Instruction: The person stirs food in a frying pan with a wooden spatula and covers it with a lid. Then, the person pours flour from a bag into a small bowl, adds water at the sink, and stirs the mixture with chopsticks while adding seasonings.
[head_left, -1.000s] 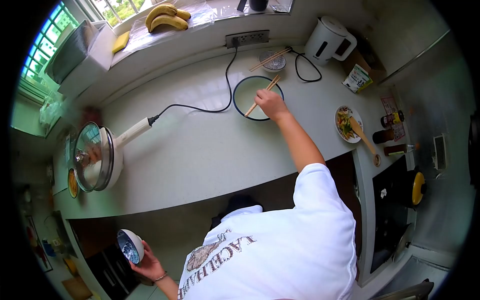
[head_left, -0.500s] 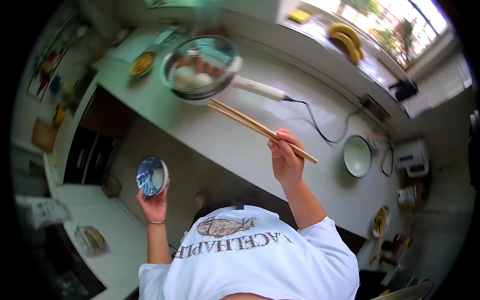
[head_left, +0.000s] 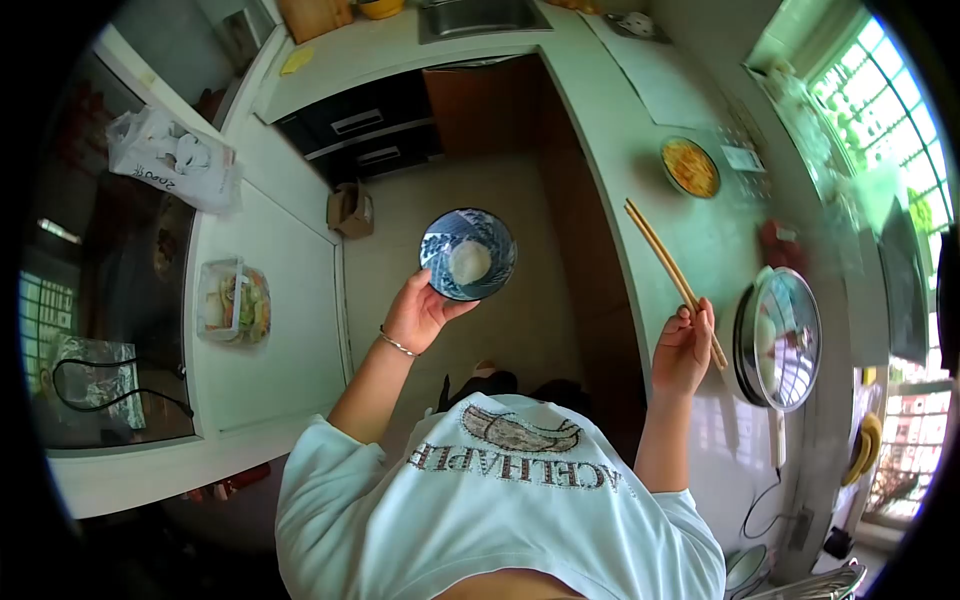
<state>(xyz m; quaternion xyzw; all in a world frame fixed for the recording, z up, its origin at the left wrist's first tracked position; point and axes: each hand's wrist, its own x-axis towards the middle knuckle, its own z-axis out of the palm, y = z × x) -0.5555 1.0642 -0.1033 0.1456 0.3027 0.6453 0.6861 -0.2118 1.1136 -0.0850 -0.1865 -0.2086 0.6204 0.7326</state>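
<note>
In my left hand [head_left: 420,315] is a blue-and-white patterned bowl [head_left: 436,248], held from its near lower side above the floor. Something white [head_left: 470,263] lies at the bottom of the bowl; I cannot make out what it is. My right hand [head_left: 685,350] is closed around a pair of wooden chopsticks [head_left: 662,250], whose tips point away from me over the counter. Just right of that hand stands an electric pan [head_left: 744,350] under a glass lid [head_left: 795,335], its contents mostly hidden by glare.
A bowl of orange-yellow food [head_left: 690,166] stands farther along the right counter [head_left: 640,150]. At the back is a sink [head_left: 480,18]. On the left surface are a plastic food box [head_left: 235,300] and a white bag [head_left: 175,158]. A cardboard box [head_left: 351,209] sits on the floor.
My view has turned left, so the pan now appears at the right. The bowl has come in front of me, its inside facing up. Both hands keep their hold.
</note>
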